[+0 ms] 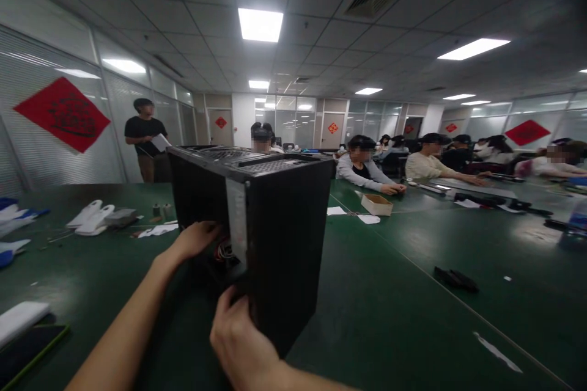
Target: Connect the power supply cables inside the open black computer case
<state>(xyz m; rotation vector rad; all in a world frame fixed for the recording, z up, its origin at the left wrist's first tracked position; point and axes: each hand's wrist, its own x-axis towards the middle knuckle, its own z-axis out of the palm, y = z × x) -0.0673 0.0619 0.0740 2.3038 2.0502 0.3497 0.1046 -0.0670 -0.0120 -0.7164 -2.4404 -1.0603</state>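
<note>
A black computer case [288, 244] stands upright on the green table, its top vents and one open side in view. Inside the opening, a bundle of red and dark cables [224, 250] shows below a pale metal strip [237, 214]. My left hand [199, 239] reaches in at that open side, and its fingertips are lost in the dark interior. Lower down, my right hand [241, 333] has its fingers bent around the case's near lower edge. A dark part close to those fingers is too dim to make out.
White plastic pieces [94, 217] and a grey box [120, 217] lie to the left. Near the left edge is a dark green-rimmed device [30, 348]. On the right are a cardboard tray [376, 204] and a black object [456, 279]. Several people sit beyond; one person [145, 131] stands.
</note>
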